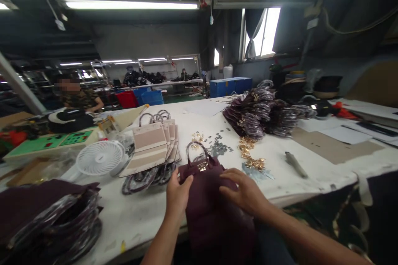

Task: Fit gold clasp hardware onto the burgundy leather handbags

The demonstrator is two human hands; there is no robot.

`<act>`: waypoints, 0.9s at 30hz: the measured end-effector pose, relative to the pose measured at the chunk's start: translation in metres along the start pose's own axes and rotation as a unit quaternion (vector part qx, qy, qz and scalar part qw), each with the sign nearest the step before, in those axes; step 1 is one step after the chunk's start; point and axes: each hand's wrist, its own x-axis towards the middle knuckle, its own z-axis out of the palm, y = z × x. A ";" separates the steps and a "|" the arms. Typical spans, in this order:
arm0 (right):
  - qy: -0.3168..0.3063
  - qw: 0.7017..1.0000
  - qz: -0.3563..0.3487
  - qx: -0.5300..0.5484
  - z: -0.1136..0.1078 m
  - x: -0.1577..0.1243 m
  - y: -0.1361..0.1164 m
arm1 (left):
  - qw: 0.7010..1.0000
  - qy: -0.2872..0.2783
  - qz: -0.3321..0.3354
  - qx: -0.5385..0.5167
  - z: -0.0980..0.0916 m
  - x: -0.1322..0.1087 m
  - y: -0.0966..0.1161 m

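A dark maroon handbag (207,198) with a wrapped handle and a gold clasp lies at the white table's (311,161) near edge, partly hanging over it. My left hand (177,194) grips the bag's left side, fingers curled on the fabric. My right hand (244,192) rests on top of the bag's right part, fingers bent and pressing it. Just behind the bag stands a row of beige bags (154,145) with wrapped handles.
Gold fittings (250,153) and small metal parts (219,147) are scattered behind the bag. A heap of wrapped straps (261,112) lies far right, a white fan (99,158) at left, stacked maroon pieces (46,211) near left. A person sits at far left.
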 end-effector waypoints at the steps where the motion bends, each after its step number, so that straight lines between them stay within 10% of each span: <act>1: 0.015 0.999 0.030 -0.035 -0.010 0.002 0.025 | 1.000 0.011 -0.003 0.025 -0.003 0.004 -0.008; 6: 0.034 0.960 0.213 -0.178 -0.072 0.005 0.149 | 0.983 0.042 0.055 0.167 -0.002 0.013 -0.032; 10: 0.015 0.944 0.251 -0.212 -0.091 0.007 0.198 | 0.975 -0.012 0.043 0.216 0.013 0.013 -0.044; 20: -0.053 0.966 0.184 -0.175 -0.068 0.011 0.200 | 0.980 0.003 0.048 0.195 0.041 0.019 -0.041; 27: 0.020 0.972 0.230 -0.039 -0.093 -0.018 0.209 | 0.993 0.073 -0.096 -0.002 0.055 0.021 -0.047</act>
